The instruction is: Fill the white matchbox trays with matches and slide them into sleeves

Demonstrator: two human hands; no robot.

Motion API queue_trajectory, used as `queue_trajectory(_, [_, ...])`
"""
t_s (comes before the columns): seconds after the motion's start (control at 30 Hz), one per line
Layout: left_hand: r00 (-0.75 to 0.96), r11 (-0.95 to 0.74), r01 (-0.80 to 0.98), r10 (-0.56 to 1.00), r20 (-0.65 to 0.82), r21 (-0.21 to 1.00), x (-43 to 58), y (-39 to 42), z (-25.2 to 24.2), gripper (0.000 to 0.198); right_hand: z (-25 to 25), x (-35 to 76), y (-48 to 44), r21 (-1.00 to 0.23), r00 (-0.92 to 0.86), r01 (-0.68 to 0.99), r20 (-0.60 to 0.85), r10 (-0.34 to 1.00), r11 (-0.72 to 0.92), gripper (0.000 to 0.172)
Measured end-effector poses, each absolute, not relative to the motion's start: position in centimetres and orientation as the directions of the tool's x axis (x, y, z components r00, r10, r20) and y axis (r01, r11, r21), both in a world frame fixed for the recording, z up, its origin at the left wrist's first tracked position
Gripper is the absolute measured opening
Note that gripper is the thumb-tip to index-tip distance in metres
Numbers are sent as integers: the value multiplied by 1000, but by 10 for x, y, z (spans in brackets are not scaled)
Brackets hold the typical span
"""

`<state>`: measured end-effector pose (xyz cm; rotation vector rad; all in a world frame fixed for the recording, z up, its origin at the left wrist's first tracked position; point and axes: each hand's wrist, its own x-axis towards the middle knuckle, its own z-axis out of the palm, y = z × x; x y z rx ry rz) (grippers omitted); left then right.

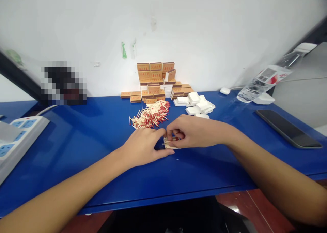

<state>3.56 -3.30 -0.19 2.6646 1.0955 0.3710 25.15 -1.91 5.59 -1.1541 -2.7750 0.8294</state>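
A small white matchbox tray point(166, 145) with matches in it lies on the blue table between my hands. My left hand point(143, 146) grips it from the left, thumb along the near side and fingers at the far side. My right hand point(192, 132) is over the tray with its fingers curled and fingertips down at the matches point(171, 144); it hides the tray's right part. Just beyond my hands spreads a loose heap of red-tipped matches point(153, 115).
Orange matchboxes point(155, 76) are stacked against the wall. White trays point(201, 105) lie in a pile right of the heap. Further right are a phone point(287, 127), a leaning water bottle point(268, 76) and a white earphone case point(224, 90). A power strip point(22, 137) sits at left.
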Motion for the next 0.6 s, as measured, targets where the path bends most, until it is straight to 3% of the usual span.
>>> queue_trajectory(0.6, [688,-691,653,712,138,309,37,-33,-1,42,49,263,-21,-481,-717,652,-143,682,585,10])
